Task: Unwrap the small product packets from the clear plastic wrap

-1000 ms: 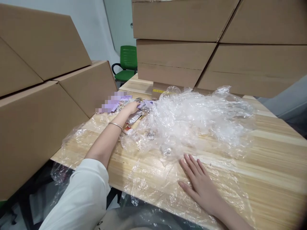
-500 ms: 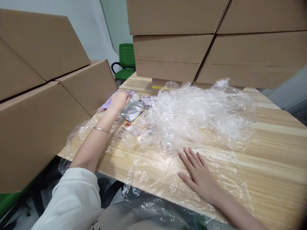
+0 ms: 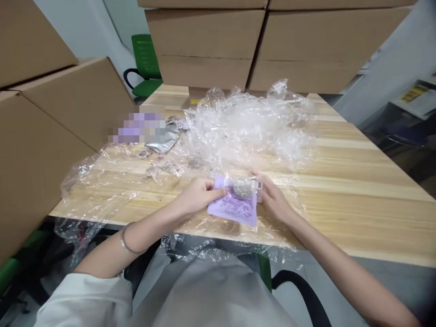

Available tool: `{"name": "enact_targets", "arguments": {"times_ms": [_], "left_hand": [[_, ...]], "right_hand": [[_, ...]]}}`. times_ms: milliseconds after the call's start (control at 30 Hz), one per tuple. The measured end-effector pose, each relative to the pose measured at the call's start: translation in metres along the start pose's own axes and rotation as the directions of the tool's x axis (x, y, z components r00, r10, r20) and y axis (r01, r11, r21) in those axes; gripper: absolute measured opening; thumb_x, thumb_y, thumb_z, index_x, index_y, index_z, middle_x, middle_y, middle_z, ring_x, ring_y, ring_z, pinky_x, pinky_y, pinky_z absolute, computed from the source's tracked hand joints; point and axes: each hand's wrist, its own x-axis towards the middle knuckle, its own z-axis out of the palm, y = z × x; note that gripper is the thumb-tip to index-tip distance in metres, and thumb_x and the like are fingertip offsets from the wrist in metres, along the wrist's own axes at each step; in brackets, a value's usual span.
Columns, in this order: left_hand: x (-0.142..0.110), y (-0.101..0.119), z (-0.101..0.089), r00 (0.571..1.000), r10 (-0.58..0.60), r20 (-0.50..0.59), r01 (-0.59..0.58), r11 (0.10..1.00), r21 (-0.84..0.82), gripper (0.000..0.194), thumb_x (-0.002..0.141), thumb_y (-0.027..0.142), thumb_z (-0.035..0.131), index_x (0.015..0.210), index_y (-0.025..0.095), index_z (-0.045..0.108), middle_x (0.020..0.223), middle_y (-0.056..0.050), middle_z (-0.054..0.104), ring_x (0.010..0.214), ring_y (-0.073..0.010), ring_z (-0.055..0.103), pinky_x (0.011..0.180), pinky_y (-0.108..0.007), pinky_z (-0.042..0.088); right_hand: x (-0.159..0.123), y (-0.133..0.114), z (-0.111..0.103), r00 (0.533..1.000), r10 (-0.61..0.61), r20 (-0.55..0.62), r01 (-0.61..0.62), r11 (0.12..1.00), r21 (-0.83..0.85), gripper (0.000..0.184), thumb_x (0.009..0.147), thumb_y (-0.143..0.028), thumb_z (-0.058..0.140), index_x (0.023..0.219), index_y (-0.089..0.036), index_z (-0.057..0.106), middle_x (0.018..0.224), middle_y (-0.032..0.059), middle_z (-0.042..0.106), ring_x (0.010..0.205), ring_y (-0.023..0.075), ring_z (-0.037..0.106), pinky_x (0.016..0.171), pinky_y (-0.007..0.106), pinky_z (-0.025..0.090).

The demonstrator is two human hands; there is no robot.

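A purple printed packet [image 3: 233, 210] with a clear window, pale grey contents showing through it, is held up over the near part of the table. My left hand [image 3: 200, 195] pinches its left side, thumb across the front. At the right edge of the packet, my right hand [image 3: 274, 202] is closed on it, most of its fingers hidden behind. Under and beyond both hands lies thin clear plastic film. Farther left, a silver pouch [image 3: 165, 140] rests beside other purple packets [image 3: 134, 125], which are blurred out.
A big heap of crumpled clear plastic [image 3: 245, 129] covers the middle of the wooden table [image 3: 368, 200]. Stacked cardboard boxes stand at the back [image 3: 204, 41] and along the left [image 3: 78, 95]. Behind them is a green chair [image 3: 146, 59].
My left hand has come back from the far-left pile with the purple packet. My right hand has lifted off the film and closed on the packet's right edge. The view has shifted.
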Motion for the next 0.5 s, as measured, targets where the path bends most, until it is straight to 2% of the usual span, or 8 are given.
{"name": "enact_targets", "arguments": {"times_ms": [67,133,200,300,333,400,467,500], "left_hand": [[0.022,-0.026,0.02,0.994,-0.102,0.05,0.102,0.995,0.003,0.023,0.088,0.034,0.057,0.069,0.022,0.063,0.067,-0.004,0.065,0.054,-0.0152,0.061,0.049,-0.03,0.048],[0.036,-0.044,0.029,0.997,-0.082,-0.011,0.083,0.976,0.202,0.024,0.091,0.039,0.055,0.075,0.022,0.06,0.07,-0.006,0.063,0.054,-0.0177,0.06,0.05,-0.034,0.049],[0.04,-0.051,0.03,0.993,0.059,-0.101,-0.003,0.875,0.485,0.026,0.091,0.046,0.057,0.084,0.021,0.059,0.075,-0.008,0.061,0.058,-0.0211,0.059,0.053,-0.038,0.048],[0.029,-0.049,0.019,0.924,0.343,-0.172,-0.103,0.653,0.751,0.032,0.091,0.048,0.057,0.105,0.019,0.059,0.097,-0.013,0.061,0.071,-0.0243,0.06,0.062,-0.04,0.049],[0.023,-0.047,0.011,0.897,0.418,-0.143,-0.149,0.591,0.793,0.032,0.093,0.044,0.055,0.111,0.019,0.059,0.104,-0.014,0.06,0.077,-0.0248,0.06,0.066,-0.04,0.05],[0.006,-0.047,-0.01,0.86,0.51,0.016,-0.292,0.466,0.835,0.028,0.095,0.035,0.049,0.116,0.021,0.06,0.106,-0.012,0.061,0.086,-0.0252,0.061,0.075,-0.04,0.051],[-0.014,-0.052,-0.037,0.837,0.485,0.254,-0.459,0.369,0.808,0.026,0.097,0.03,0.044,0.109,0.023,0.065,0.101,-0.009,0.066,0.093,-0.0252,0.062,0.083,-0.041,0.052],[-0.025,-0.057,-0.051,0.846,0.427,0.319,-0.482,0.357,0.8,0.028,0.097,0.029,0.043,0.111,0.023,0.066,0.106,-0.009,0.068,0.098,-0.0257,0.063,0.087,-0.042,0.051]], "right_hand": [[-0.007,0.003,-0.02,0.985,0.093,-0.145,-0.084,0.994,0.066,0.037,0.101,-0.036,0.04,0.134,-0.029,0.057,0.143,0.008,0.055,0.134,0.0277,0.051,0.106,0.055,0.045],[-0.02,0.001,-0.038,0.975,0.104,-0.198,-0.099,0.995,0.033,0.033,0.1,-0.033,0.044,0.128,-0.028,0.059,0.138,0.0092,0.057,0.13,0.0278,0.053,0.102,0.052,0.048],[-0.039,-0.004,-0.051,0.989,-0.004,-0.148,-0.005,0.998,-0.062,0.033,0.099,-0.031,0.046,0.129,-0.026,0.058,0.136,0.0108,0.058,0.127,0.0279,0.055,0.097,0.05,0.052],[-0.071,-0.012,-0.057,0.961,-0.276,0.036,0.277,0.941,-0.195,0.039,0.095,-0.034,0.055,0.133,-0.024,0.055,0.136,0.0124,0.059,0.127,0.0286,0.056,0.1,0.049,0.051],[-0.083,-0.014,-0.056,0.935,-0.338,0.108,0.354,0.91,-0.217,0.046,0.093,-0.038,0.059,0.136,-0.023,0.053,0.137,0.0127,0.059,0.129,0.0292,0.055,0.101,0.049,0.051],[-0.104,-0.016,-0.047,0.888,-0.39,0.243,0.447,0.857,-0.257,0.065,0.089,-0.05,0.063,0.145,-0.019,0.046,0.143,0.0137,0.056,0.134,0.0309,0.05,0.105,0.05,0.049],[-0.123,-0.016,-0.034,0.86,-0.391,0.328,0.49,0.812,-0.316,0.074,0.09,-0.048,0.063,0.152,-0.015,0.037,0.149,0.0147,0.05,0.139,0.0321,0.045,0.11,0.052,0.046],[-0.13,-0.015,-0.028,0.854,-0.389,0.345,0.501,0.792,-0.348,0.072,0.093,-0.038,0.061,0.155,-0.014,0.033,0.152,0.0144,0.047,0.141,0.0318,0.043,0.112,0.052,0.044]]}}
